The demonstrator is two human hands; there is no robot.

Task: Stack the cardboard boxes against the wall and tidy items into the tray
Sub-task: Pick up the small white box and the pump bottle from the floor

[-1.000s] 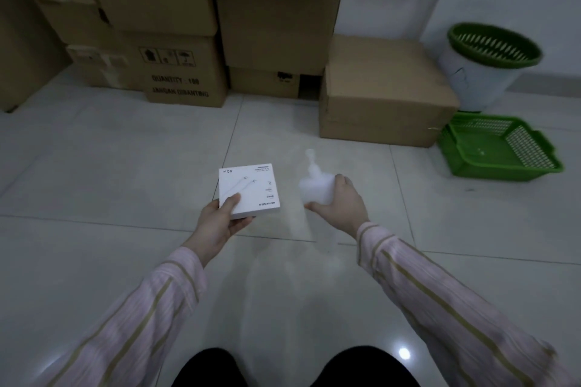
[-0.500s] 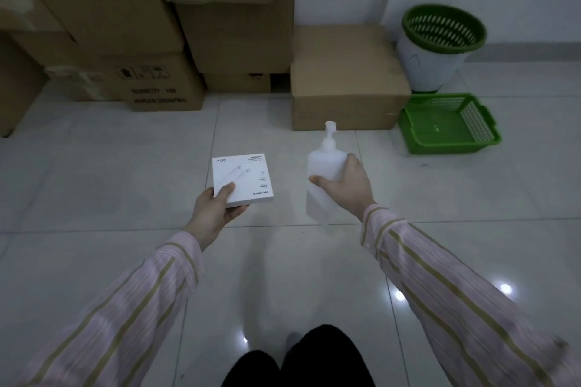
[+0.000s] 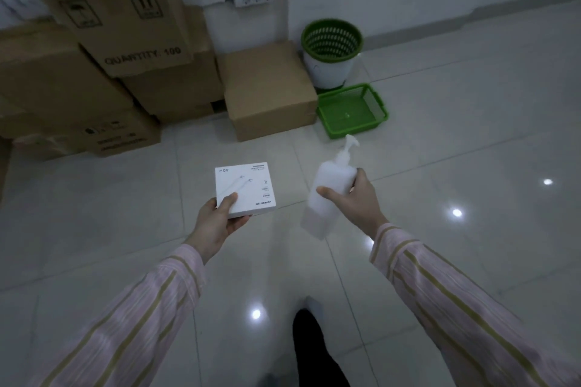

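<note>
Head view: my left hand point(image 3: 217, 223) pinches the flat white box point(image 3: 248, 185) by one corner, right hand point(image 3: 356, 199) curls round a tilted pump bottle point(image 3: 328, 181), green tray point(image 3: 350, 131) well ahead beside the cardboard boxes point(image 3: 267, 94); I reckon that corner hold could let slip.

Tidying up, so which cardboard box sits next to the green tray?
The plain low box, nothing stacked on it, beside the tray; the rest are piled.

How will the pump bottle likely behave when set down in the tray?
The pump bottle is tall and narrow, so upright it probably tips easily. Its smooth plastic may be slippery. The right hand carries it alone, tilted, so it seems light.
</note>
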